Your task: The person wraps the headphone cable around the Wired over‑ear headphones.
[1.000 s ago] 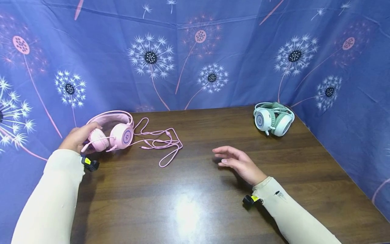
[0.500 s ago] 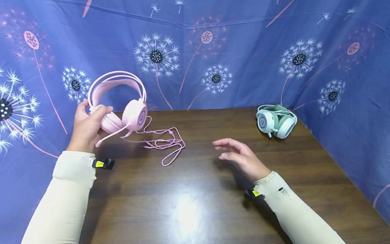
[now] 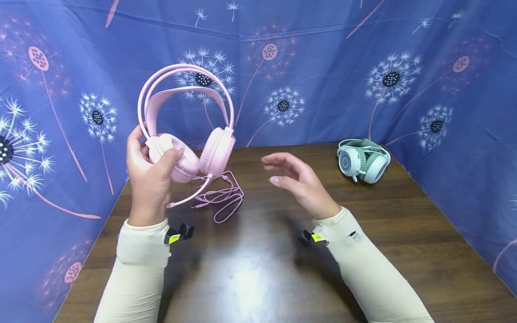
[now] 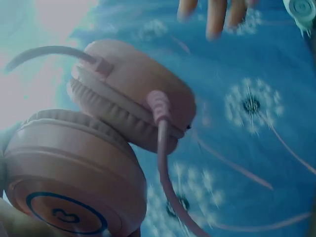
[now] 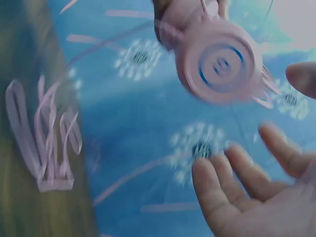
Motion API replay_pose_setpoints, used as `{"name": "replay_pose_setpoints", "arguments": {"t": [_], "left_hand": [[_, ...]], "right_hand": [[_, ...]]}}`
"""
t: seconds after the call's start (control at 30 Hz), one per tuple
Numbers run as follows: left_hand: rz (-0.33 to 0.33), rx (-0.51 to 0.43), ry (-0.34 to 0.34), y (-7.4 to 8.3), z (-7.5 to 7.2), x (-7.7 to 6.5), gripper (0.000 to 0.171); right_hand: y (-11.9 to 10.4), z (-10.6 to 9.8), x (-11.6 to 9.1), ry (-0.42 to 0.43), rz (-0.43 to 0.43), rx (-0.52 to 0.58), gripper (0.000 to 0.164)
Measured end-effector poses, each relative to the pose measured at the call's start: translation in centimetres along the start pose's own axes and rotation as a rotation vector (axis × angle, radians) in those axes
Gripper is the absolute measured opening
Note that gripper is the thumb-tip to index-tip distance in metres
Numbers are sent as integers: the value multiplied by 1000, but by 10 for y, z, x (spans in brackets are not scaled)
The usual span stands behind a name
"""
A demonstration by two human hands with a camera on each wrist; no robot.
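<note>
A pink over-ear headset [image 3: 218,152] is held up above the table by my left hand [image 3: 148,175]. The thumb lies over the cushion of one ear cup while the fingers go behind that cup. The headband points upward, and a thin microphone boom [image 3: 194,195] hangs below the cups. In the left wrist view, the pink cable [image 4: 165,163] leaves the bottom of a cup. My right hand [image 3: 303,181] hovers to the right of the headset, fingers spread and bent a little, with nothing in it. The right wrist view shows its fingertips apart from the ring-marked ear cup [image 5: 222,64].
Loops of the pink cord [image 3: 228,197] lie on the brown wooden table [image 3: 258,233] behind the hands. A mint-green and white headset [image 3: 363,160] rests folded at the back right. Blue dandelion-print cloth [image 3: 319,54] hangs along the back and sides.
My left hand has lifted the pink headset off the table and brought it right and nearer. My right hand has moved slightly left and up. The green headset stays put.
</note>
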State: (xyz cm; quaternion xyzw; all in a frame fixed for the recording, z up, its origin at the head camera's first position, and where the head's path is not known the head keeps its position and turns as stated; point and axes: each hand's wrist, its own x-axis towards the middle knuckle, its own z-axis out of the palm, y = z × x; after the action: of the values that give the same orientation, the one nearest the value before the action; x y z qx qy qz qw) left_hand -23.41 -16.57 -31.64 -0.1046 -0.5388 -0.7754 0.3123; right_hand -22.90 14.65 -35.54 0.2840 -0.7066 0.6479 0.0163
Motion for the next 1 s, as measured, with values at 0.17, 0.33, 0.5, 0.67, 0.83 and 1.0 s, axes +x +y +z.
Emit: {"name": "replay_pose_setpoints", "arguments": {"t": [0.17, 0.33, 0.5, 0.67, 0.83, 1.0], "left_hand": [[125, 11, -48, 13, 32, -27, 81], [229, -27, -113, 27, 53, -51, 85], [214, 13, -235, 29, 57, -54, 85], [94, 244, -367, 23, 51, -49, 88], [159, 239, -288, 32, 51, -55, 78], [73, -218, -223, 47, 47, -55, 58]], "right_hand": [[-13, 23, 10, 62, -12, 180, 76], [-26, 24, 7, 2, -75, 421, 106], [-42, 20, 0, 4, -178, 365, 95], [-54, 24, -6, 166, -329, 79, 86], [-62, 37, -13, 354, -511, -424, 86], [-63, 49, -14, 429, -739, -780, 80]]}}
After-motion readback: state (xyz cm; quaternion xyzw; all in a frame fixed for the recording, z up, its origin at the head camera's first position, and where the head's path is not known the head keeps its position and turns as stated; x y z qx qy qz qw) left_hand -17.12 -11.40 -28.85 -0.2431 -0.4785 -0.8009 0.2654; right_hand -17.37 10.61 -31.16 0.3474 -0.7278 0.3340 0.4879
